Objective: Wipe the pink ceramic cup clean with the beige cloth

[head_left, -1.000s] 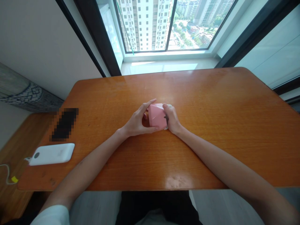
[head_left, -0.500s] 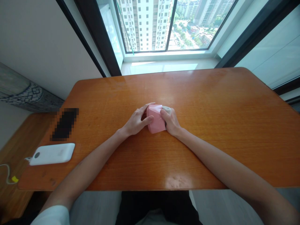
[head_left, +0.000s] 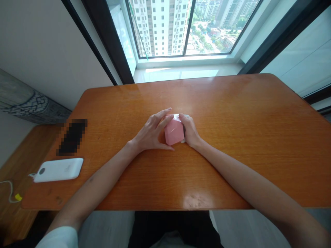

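Over the middle of the table is a small pink block-shaped object (head_left: 174,132) with angled faces and a shiny top; I cannot tell whether it is a box or a wrapped packet. My right hand (head_left: 190,130) is closed on its right side, thumb on the upper edge. A bit of something pale grey-white shows under that hand, mostly hidden. On the left, my left hand (head_left: 152,132) has its fingers spread, with the thumb reaching below the pink object's near edge. One left finger lies at the object's upper left corner, perhaps touching it.
A wooden table (head_left: 232,165) fills the view, with its near edge at my lap. At its left lie a white device (head_left: 59,170) with a cable and a blurred-out dark rectangle (head_left: 72,137). Beyond the far edge is a window (head_left: 184,27).
My left hand has loosened and spread, its thumb dropping from the pink object's face to below it. The object has turned and shifted slightly right, and my right thumb has moved up to its top edge.
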Available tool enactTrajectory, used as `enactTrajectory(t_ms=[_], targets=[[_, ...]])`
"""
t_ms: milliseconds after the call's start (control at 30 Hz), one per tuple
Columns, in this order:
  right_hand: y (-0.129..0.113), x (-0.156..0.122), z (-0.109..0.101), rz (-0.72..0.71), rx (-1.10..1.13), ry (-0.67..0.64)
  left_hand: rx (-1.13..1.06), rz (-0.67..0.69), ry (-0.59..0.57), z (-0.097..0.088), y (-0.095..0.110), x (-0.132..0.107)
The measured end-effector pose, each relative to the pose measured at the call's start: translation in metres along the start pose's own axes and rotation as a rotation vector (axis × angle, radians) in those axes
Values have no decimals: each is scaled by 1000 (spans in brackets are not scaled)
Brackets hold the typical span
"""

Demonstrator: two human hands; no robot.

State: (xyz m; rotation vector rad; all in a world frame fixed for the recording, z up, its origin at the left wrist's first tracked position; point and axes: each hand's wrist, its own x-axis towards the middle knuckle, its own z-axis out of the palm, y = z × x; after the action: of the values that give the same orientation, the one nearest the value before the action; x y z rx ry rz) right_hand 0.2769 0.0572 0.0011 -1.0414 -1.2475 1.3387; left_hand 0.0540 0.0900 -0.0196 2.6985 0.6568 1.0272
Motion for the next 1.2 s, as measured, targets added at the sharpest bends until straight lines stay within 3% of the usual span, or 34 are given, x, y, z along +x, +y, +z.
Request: enactTrajectory(t_ms=[233,700,933,1200], targets=[[4,2,-1,11,19,2,127,28,-10,-1,-3,-4],[6,1,-3,-136,-75,51,-172,-100,28,-7,15,9],[4,-2,-1,-126,-122,-1,-395,-379,-50,-7,20,8],[5,-4,-2,-195,-162,-33,-435,-460,-105,-10,19,13]])
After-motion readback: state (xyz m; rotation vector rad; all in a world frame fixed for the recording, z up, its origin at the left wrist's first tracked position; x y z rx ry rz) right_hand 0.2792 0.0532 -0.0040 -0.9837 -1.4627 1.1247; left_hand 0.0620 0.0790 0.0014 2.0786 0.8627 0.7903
